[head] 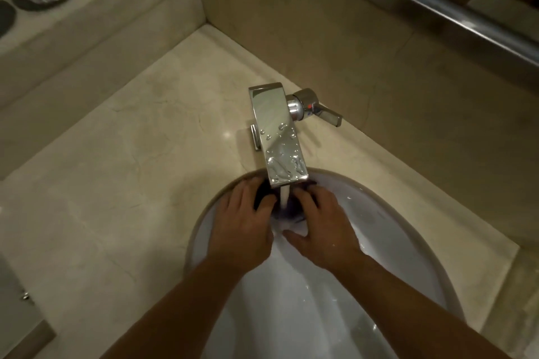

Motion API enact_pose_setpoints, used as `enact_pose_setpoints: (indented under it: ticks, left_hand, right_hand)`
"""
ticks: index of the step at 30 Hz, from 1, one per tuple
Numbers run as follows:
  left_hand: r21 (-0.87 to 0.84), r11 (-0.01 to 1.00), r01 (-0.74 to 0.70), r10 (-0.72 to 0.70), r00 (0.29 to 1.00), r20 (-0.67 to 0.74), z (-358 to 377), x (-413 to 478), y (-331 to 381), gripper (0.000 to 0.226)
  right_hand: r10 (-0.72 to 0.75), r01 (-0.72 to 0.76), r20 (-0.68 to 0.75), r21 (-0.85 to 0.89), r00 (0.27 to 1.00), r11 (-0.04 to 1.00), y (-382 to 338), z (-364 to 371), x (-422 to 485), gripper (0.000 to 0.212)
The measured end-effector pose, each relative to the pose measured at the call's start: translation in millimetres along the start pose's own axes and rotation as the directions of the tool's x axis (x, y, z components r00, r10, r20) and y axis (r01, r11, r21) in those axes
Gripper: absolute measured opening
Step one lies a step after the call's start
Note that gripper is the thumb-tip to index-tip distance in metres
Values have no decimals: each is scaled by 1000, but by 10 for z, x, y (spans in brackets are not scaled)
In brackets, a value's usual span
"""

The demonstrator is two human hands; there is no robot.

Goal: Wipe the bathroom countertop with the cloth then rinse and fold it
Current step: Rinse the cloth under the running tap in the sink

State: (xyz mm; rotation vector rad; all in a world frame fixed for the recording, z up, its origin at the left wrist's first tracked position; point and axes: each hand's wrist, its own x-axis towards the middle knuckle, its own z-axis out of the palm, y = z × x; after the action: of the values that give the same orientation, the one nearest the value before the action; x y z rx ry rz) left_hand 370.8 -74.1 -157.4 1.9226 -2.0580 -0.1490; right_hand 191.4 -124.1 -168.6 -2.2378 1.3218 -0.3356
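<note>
Beneath the faucet, mid-frame, left hand and right hand clamp curled fingers on the cloth between them.

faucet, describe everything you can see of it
The faucet is chrome: a flat rectangular spout slanting over the sink, its top beaded with water drops. A lever handle with a red mark juts from its right side. It stands on the beige countertop. Water runs from its tip onto the dark cloth held by the left hand and right hand.
</note>
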Motion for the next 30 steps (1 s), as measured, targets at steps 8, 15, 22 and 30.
enact_pose_setpoints:
  ticks: [8, 15, 22, 30]
  left_hand:
    - [156, 988, 11, -78, 900, 428, 381, -118, 133, 94]
    - [142, 990, -19, -42, 908, 416, 767, -122, -95, 67]
    - [163, 983, -80, 27, 953, 302, 784, -11, -147, 34]
    - [4, 1000, 11, -11, 998, 60, 176, 7, -93, 52]
  right_hand:
    - [148, -46, 328, -300, 933, 953, 170, 390, -53, 113]
    - [79, 41, 333, -340, 939, 940, 209, 503, 183, 85]
    - [78, 20, 379, -246, 922, 969, 321, 518, 307, 45]
    - [-56, 59, -33, 105, 998, 993, 75, 266, 204, 70]
